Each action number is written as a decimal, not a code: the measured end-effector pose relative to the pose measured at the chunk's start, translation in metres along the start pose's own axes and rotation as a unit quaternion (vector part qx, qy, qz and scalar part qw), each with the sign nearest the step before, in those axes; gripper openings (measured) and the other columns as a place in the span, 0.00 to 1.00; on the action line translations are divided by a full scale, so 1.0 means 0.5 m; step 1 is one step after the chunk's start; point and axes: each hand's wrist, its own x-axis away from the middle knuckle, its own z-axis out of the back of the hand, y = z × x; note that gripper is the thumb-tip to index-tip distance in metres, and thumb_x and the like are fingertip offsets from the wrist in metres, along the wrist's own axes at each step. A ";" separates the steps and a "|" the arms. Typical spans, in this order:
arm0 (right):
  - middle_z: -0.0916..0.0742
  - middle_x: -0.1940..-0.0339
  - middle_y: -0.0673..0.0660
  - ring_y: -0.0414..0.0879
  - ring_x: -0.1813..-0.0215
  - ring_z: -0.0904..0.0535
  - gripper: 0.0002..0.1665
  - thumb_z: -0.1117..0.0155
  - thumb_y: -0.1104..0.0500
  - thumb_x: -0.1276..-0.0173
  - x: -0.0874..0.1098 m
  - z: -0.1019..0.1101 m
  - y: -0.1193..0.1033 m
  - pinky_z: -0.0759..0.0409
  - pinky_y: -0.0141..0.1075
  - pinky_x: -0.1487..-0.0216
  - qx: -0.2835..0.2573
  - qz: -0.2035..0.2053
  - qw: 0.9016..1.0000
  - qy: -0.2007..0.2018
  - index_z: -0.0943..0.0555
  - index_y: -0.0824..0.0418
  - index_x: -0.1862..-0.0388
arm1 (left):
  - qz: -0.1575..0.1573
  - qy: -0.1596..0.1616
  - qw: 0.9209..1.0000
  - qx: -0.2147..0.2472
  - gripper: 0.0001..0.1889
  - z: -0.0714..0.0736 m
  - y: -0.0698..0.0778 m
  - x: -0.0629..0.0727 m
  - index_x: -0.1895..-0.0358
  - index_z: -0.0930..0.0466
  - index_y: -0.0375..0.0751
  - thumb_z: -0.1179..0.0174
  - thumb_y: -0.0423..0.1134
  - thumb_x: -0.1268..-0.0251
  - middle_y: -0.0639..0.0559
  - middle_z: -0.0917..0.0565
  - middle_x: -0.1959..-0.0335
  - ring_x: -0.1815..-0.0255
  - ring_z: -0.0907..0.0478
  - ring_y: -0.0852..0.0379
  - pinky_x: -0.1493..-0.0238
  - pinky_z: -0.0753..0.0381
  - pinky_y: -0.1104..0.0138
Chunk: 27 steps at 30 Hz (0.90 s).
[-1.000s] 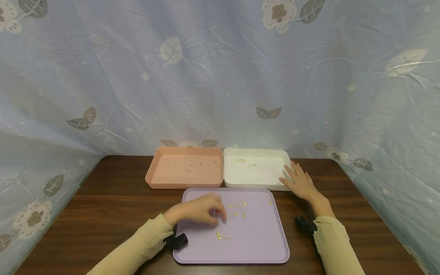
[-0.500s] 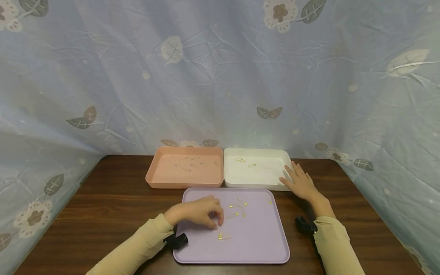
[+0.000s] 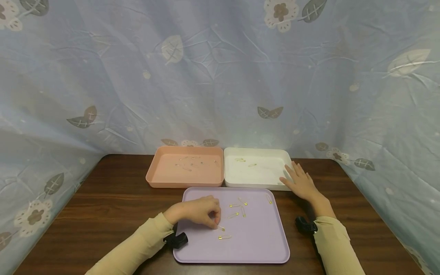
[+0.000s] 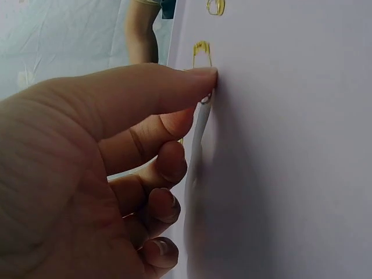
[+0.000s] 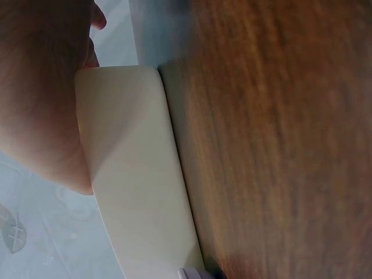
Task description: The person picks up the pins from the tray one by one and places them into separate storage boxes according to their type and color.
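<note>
Over the left part of the purple tray (image 3: 254,244), my left hand (image 3: 203,211) pinches a gold safety pin (image 4: 201,45) between thumb and forefinger; its head pokes out past the fingertips. Another gold safety pin (image 3: 225,237) lies just in front of that hand. Several more gold safety pins (image 3: 233,215) are scattered toward the tray's back half. My right hand (image 3: 302,184) rests on the right rim of the white tray (image 3: 269,172), fingers spread and mostly straight. A few gold safety pins (image 3: 252,165) lie inside the white tray.
To the left of the white tray stands a pink tray (image 3: 185,184) with several small silvery pins (image 3: 186,169) in it. Both adjoin the purple tray's back edge on a dark wooden table (image 3: 120,194). A patterned curtain (image 3: 213,84) hangs behind.
My left hand has drawn its fingertips together on a safety pin, which has shifted and turned beside the other front pin. The right hand stays in place.
</note>
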 end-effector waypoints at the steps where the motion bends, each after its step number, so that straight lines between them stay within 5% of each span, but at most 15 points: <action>1: 0.53 0.20 0.68 0.68 0.20 0.61 0.45 0.54 0.36 0.26 0.000 0.000 0.000 0.60 0.72 0.30 -0.001 0.000 1.000 0.000 0.48 0.62 0.22 | 0.000 0.001 1.000 0.001 0.06 0.000 0.000 0.000 0.76 0.18 0.54 0.30 0.44 0.48 0.66 0.33 0.76 0.68 0.39 0.69 0.63 0.41 0.77; 16: 0.53 0.19 0.68 0.67 0.20 0.61 0.45 0.54 0.35 0.26 -0.002 -0.001 0.000 0.59 0.72 0.30 0.004 -0.001 1.000 0.002 0.47 0.62 0.22 | -0.025 0.057 0.998 -0.010 0.07 0.016 0.008 -0.020 0.78 0.22 0.53 0.33 0.39 0.52 0.63 0.32 0.76 0.70 0.38 0.69 0.64 0.38 0.77; 27: 0.53 0.19 0.67 0.68 0.20 0.60 0.46 0.54 0.35 0.26 -0.003 -0.002 0.003 0.59 0.72 0.30 0.007 -0.004 1.000 0.000 0.48 0.61 0.22 | -0.004 0.085 0.995 -0.045 0.07 0.035 0.019 -0.056 0.77 0.22 0.56 0.32 0.43 0.50 0.63 0.29 0.71 0.63 0.36 0.64 0.58 0.38 0.72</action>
